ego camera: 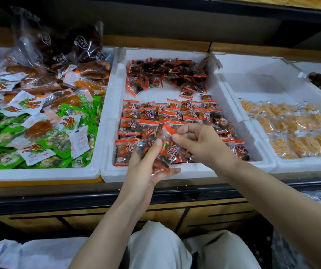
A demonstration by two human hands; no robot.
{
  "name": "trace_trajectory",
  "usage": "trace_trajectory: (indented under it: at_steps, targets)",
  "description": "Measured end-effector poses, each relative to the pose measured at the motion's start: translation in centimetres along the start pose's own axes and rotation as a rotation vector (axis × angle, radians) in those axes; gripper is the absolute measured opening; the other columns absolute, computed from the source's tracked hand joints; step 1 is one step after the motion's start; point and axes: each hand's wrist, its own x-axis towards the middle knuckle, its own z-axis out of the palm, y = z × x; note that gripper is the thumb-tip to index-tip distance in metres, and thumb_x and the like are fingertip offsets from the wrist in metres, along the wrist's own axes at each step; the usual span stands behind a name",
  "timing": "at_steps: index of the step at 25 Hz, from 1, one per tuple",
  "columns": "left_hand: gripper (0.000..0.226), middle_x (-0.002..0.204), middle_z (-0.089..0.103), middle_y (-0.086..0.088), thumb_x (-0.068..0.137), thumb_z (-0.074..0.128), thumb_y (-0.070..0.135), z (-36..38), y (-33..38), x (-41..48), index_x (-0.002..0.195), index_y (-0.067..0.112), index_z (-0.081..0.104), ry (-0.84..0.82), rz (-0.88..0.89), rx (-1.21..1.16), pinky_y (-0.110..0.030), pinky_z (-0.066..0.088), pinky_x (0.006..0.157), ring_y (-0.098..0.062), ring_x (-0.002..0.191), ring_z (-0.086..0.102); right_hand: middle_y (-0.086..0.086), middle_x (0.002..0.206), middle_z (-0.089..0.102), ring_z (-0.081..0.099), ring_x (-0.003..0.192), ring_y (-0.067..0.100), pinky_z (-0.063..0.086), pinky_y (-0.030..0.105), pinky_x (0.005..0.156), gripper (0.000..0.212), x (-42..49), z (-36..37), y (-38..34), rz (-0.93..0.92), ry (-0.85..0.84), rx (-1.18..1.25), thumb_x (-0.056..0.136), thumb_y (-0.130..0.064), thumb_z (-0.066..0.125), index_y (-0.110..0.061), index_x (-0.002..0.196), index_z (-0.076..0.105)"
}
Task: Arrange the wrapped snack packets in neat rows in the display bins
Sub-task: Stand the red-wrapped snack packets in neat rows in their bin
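In the head view, a white foam bin (115,105) in the middle holds small red-and-clear snack packets. Neat rows of packets (167,113) fill its near half; a loose heap of packets (167,74) lies at the far end. My left hand (146,164) hovers over the bin's front edge and grips a bunch of the packets (167,152), thumb on top. My right hand (196,140) pinches one packet (168,131) by its red edge, just above that bunch.
The left foam bin (39,174) is piled with green, white and orange packets. The right foam bin (310,164) has rows of orange packets and bare floor behind them. A wooden counter front and my knees are below.
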Motion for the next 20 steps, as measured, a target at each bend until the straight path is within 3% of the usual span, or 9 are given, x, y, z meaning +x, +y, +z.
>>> trace_trajectory:
  at_steps: [1,4,6,11,15,18,20]
  targets:
    - [0.061,0.117,0.067,-0.002,0.074,0.066,0.036,0.4,-0.1,0.2,0.131,0.024,0.05,0.013,0.027,0.041,-0.043,0.06,0.072,-0.018,0.098,0.069,0.005,0.078,0.065,0.059,0.069,0.012,0.051,0.022,0.064,0.008,0.0,-0.4,0.1,-0.016,0.027,-0.026,0.09,-0.017,0.06,-0.015,0.082,0.06]
    - [0.036,0.109,0.068,0.005,0.092,0.056,0.029,1.4,-0.1,1.1,0.127,0.027,0.048,0.044,0.132,0.133,-0.04,0.059,0.077,-0.009,0.086,0.071,-0.003,0.07,0.062,0.055,0.06,-0.001,0.041,0.007,0.054,0.013,1.4,-2.8,0.7,-0.087,0.204,-0.136,0.091,-0.016,0.057,-0.016,0.078,0.056]
    - [0.036,0.109,0.066,0.01,0.097,0.051,0.027,1.6,0.4,1.8,0.132,0.026,0.045,0.069,0.197,0.167,-0.042,0.058,0.083,-0.003,0.081,0.071,-0.003,0.066,0.059,0.049,0.052,-0.002,0.038,0.01,0.05,0.016,2.9,-4.8,1.4,-0.092,0.288,-0.175,0.092,-0.014,0.057,-0.017,0.076,0.054]
    - [0.042,0.121,0.061,0.006,0.096,0.052,0.028,0.9,0.9,3.0,0.136,0.027,0.042,0.136,0.23,0.209,-0.04,0.059,0.079,-0.006,0.092,0.069,-0.007,0.073,0.056,0.051,0.062,0.01,0.037,0.018,0.053,0.005,4.8,-4.8,4.7,-0.004,0.017,-0.473,0.092,-0.013,0.056,-0.015,0.088,0.056]
    - [0.035,0.118,0.062,0.008,0.096,0.051,0.026,0.7,0.2,2.9,0.131,0.026,0.047,0.139,0.216,0.22,-0.037,0.06,0.075,-0.008,0.098,0.066,-0.008,0.072,0.052,0.049,0.064,0.015,0.042,0.027,0.059,0.006,5.0,-3.9,5.9,-0.048,-0.047,-0.511,0.096,-0.015,0.051,-0.02,0.092,0.052]
    - [0.038,0.121,0.062,0.005,0.095,0.052,0.028,0.8,-0.3,2.7,0.132,0.024,0.046,0.131,0.188,0.23,-0.039,0.06,0.077,-0.011,0.102,0.065,-0.005,0.072,0.052,0.048,0.065,0.013,0.04,0.021,0.061,0.008,4.8,-4.4,6.2,-0.051,-0.056,-0.505,0.097,-0.015,0.047,-0.021,0.093,0.051]
    - [0.03,0.117,0.063,0.007,0.095,0.052,0.031,1.1,-0.6,2.6,0.125,0.03,0.049,0.114,0.175,0.217,-0.037,0.06,0.077,-0.006,0.096,0.068,-0.001,0.084,0.059,0.053,0.072,0.013,0.042,0.016,0.064,0.01,4.6,-4.3,6.4,-0.069,-0.076,-0.549,0.097,-0.017,0.047,-0.022,0.097,0.055]
